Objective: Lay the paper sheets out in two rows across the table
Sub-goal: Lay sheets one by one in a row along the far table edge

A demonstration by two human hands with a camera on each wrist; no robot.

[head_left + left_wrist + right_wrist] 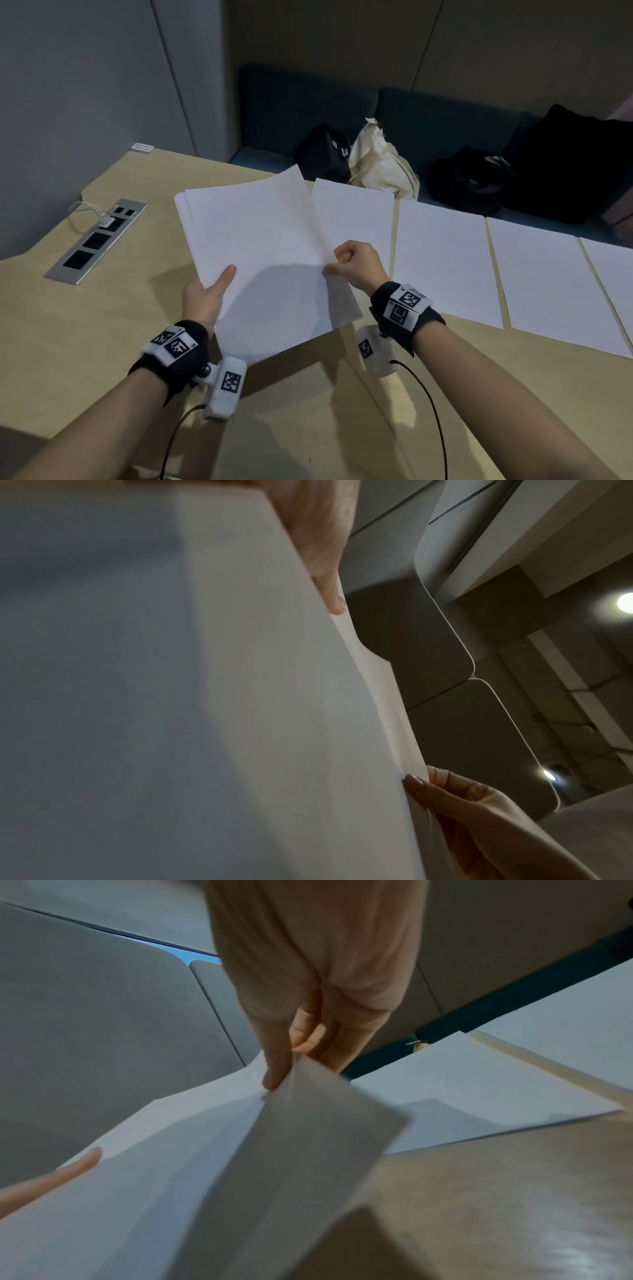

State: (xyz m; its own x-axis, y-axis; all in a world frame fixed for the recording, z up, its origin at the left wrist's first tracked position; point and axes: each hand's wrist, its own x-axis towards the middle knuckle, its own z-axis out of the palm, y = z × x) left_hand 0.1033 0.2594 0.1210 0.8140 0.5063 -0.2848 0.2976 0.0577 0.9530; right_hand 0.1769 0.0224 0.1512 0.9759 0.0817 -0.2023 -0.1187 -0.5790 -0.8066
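Observation:
A stack of white paper sheets (260, 253) is held above the wooden table (102, 325). My left hand (205, 294) grips its left edge, thumb on top and fingers hidden beneath. My right hand (356, 263) pinches the right edge of the top sheet (308, 1123) between thumb and fingers. The left wrist view shows the stack's underside (171, 696) and my right hand's fingers (445, 791) at its edge. Several single sheets (445, 260) lie side by side in a row along the far edge of the table, running to the right.
A metal socket panel (97, 240) with a white plug sits in the table at the left. Beyond the far edge is a teal bench (428, 116) with black bags (472, 181) and a cream cloth bag (380, 161). Bare tabletop lies in front of the row.

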